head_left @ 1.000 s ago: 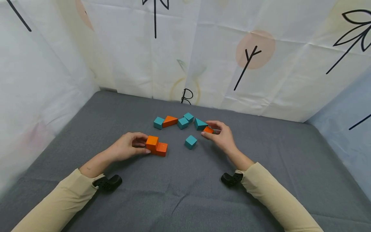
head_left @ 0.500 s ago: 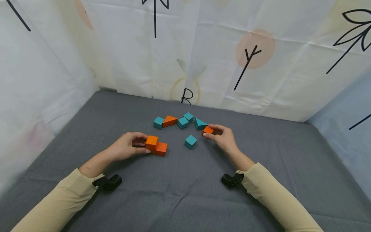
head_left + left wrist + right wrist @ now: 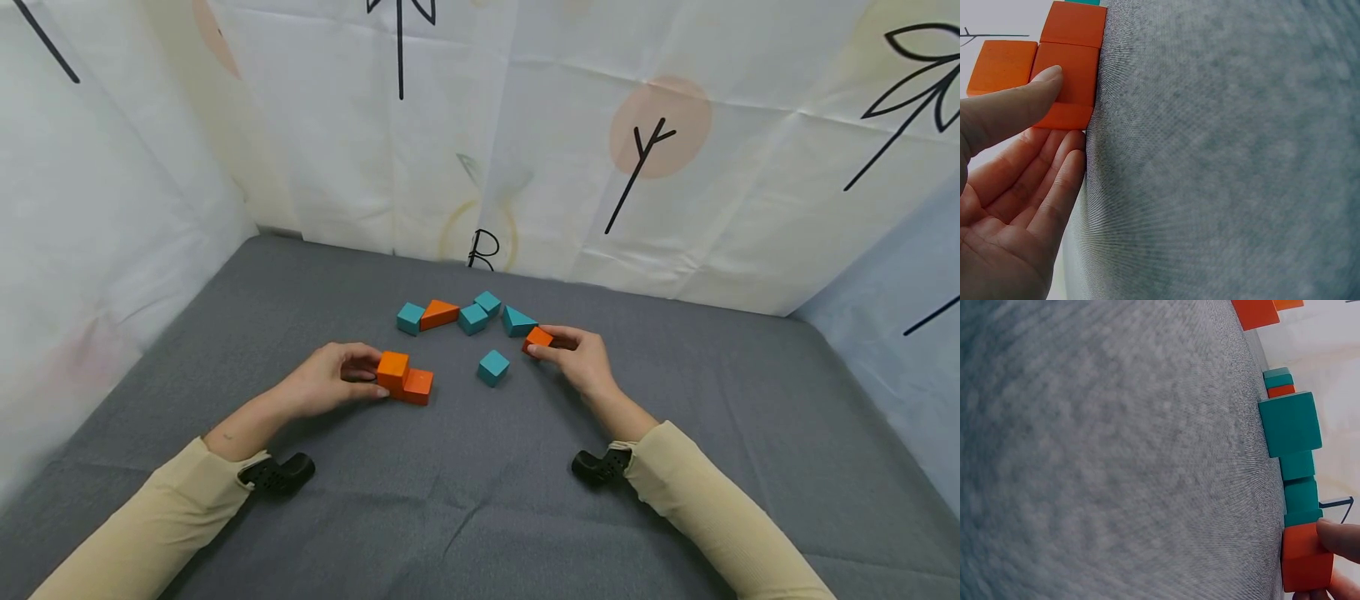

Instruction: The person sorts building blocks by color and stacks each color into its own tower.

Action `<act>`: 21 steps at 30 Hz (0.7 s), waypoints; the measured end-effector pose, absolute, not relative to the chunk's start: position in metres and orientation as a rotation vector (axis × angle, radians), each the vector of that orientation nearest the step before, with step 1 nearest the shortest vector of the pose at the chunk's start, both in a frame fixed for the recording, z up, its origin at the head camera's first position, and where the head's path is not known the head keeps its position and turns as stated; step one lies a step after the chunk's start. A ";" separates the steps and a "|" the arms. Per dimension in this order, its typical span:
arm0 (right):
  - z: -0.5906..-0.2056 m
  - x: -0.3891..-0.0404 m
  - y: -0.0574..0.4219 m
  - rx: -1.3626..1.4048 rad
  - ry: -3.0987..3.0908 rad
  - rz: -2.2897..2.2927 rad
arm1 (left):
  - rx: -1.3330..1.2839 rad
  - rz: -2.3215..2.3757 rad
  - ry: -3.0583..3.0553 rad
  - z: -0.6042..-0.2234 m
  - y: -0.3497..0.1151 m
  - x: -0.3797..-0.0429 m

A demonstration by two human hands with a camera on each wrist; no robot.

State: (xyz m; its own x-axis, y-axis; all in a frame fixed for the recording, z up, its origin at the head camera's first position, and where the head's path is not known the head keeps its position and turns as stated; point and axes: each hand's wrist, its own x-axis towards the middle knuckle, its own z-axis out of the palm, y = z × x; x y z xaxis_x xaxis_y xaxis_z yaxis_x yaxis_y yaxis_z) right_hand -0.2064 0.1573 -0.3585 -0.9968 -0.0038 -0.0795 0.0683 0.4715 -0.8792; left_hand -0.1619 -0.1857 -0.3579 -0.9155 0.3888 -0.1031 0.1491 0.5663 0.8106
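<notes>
Head view: both hands out over a grey cloth (image 3: pixel 465 508), well apart. The left hand (image 3: pixel 330 381) has thumb and fingers around the left end of an orange stack (image 3: pixel 393 367): one cube up top, lower orange stuff under it and poking out to the right. Over on the right, the right hand (image 3: pixel 585 360) is pinching a small orange block (image 3: pixel 537 337) just to the near side of a teal wedge (image 3: pixel 517 322). A loose teal cube (image 3: pixel 493 367) sits between the hands. Far side, left to right: a teal block (image 3: pixel 410 318), an orange wedge (image 3: pixel 439 314), then a pair of teal cubes (image 3: pixel 473 319) bunched together.

Left wrist cam (sideways): three orange blocks, thumb (image 3: pixel 1047 78) flat on a lower one, three fingertips by its end. Can't see the index finger.

Right wrist cam, also sideways: thumb on one side of the orange block, fingertips on the other, so it's a proper grip. Teal pokes out behind it.
</notes>
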 end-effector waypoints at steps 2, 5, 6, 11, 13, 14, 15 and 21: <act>-0.359 -0.207 0.157 0.065 2.632 -1.584 | 0.444 1.275 2.530 -0.358 -0.186 -0.162; -0.358 -0.207 0.157 0.060 2.634 -1.588 | 0.444 1.276 2.529 -0.358 -0.186 -0.162; -0.357 -0.207 0.157 0.055 2.634 -1.592 | 0.444 1.276 2.530 -0.358 -0.186 -0.162; -0.352 -0.206 0.156 0.035 2.634 -1.596 | 0.452 1.282 2.532 -0.359 -0.187 -0.162; -0.349 -0.205 0.155 0.032 2.635 -1.590 | 0.455 1.285 2.529 -0.359 -0.187 -0.162; -0.347 -0.205 0.155 0.030 2.630 -1.592 | 0.456 1.287 2.527 -0.359 -0.187 -0.162; -0.345 -0.204 0.154 0.021 2.631 -1.591 | 0.456 1.288 2.525 -0.359 -0.187 -0.162; -0.336 -0.201 0.149 -0.020 2.625 -1.603 | 0.455 1.283 2.526 -0.359 -0.186 -0.162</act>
